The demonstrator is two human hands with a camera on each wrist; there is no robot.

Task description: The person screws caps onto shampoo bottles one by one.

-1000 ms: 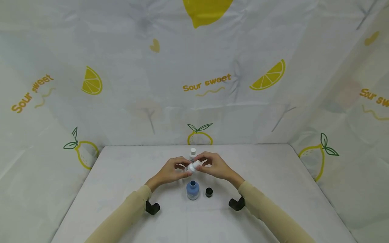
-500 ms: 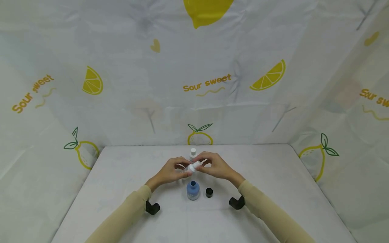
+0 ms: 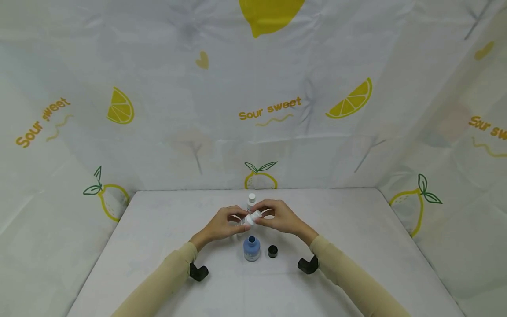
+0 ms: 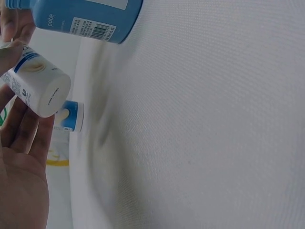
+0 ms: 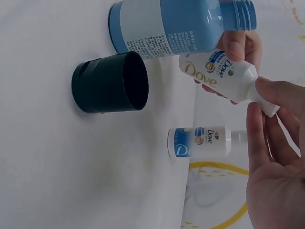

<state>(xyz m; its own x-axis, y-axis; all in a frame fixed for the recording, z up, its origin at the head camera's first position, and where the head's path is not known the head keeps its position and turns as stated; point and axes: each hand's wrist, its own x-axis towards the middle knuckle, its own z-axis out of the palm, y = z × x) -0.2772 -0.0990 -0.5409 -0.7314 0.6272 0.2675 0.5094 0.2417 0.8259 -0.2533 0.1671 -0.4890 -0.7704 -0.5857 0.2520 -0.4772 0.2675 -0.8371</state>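
Note:
A small white Dove bottle [image 5: 217,74] is held tilted above the table, its cap end up and to the right in the head view. My left hand [image 3: 222,223] grips its body between thumb and fingers. The thumb and fingers of my right hand [image 3: 280,215] pinch the white cap [image 3: 256,214] at its top. Below the hands a blue bottle [image 3: 251,250] stands upright, its threaded neck uncovered. Right of it sits a black cap [image 3: 272,251], hollow side up. Behind the hands another white Dove bottle [image 5: 205,142] stands capped, partly hidden in the head view.
The white-covered table [image 3: 325,207] ends at the back and sides against lemon-print sheeting [image 3: 317,154]. Black camera mounts stick out under both wrists, the left mount [image 3: 199,272] and the right mount [image 3: 308,265], above the tabletop.
The white cap and the right fingertips have shifted very slightly left. The left hand, the blue bottle, the black cap and the rear bottle keep their places.

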